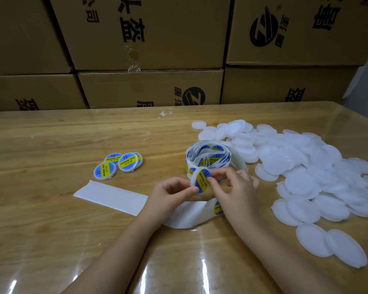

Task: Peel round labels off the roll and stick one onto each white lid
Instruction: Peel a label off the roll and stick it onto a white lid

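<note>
Now: label going down on the held lid

Step in hand reads as sticking and smoothing. The left hand (174, 190) has a pinch grip on the near-left rim of the white lid (193, 177), held up off the table (51, 209), just near of the label roll (208, 157). The right hand (237, 187) pinches the right rim, one fingertip on the blue-yellow label (203, 179). Neither grip holds anything else.

Next, my read:
- press the label flat
- drop the lid with the labelled lids (118, 164) at left
- take a bare one from the lid pile (306, 166) at right
- peel the next label (218, 207) off the backing strip (111, 196)

Hard to tell:
- whether the label is fully down, since the right fingers cover its edge
- the next label, partly hidden by the right hand
- the labelled-lid count, because they overlap
</note>
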A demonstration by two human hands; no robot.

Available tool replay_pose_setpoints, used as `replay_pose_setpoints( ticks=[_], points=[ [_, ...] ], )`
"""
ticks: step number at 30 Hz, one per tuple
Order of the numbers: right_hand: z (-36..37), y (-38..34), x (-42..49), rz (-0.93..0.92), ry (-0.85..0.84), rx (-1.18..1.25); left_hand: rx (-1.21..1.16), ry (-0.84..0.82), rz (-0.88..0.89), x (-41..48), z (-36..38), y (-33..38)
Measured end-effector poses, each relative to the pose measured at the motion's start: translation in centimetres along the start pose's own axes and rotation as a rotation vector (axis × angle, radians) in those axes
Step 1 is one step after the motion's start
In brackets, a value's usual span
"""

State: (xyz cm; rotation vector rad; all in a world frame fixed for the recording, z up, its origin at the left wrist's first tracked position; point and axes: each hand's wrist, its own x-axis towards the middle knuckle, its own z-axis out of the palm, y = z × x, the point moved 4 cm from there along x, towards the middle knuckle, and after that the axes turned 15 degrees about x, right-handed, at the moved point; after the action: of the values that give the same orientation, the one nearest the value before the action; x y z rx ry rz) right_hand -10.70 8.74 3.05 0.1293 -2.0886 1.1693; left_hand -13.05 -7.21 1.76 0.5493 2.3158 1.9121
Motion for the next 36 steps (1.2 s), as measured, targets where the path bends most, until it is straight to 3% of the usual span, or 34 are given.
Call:
replay_pose_setpoints(
  ticks=[18, 24, 36],
  points=[
    [-0.6, 0.1, 0.2, 0.097, -0.023, -0.009, -0.013, 0.012, -0.031, 0.0, -0.5, 0.0],
    [-0.9, -1.5, 0.1, -0.050, -0.042, 0.058, -0.112, 0.072, -0.119, 0.5, -1.3, -0.6],
    [-0.6, -2.0, -0.1, -0.194, -0.108, 0.015, -0.217, 0.064, -0.109, 0.6, -1.4, -0.7]
  ],
)
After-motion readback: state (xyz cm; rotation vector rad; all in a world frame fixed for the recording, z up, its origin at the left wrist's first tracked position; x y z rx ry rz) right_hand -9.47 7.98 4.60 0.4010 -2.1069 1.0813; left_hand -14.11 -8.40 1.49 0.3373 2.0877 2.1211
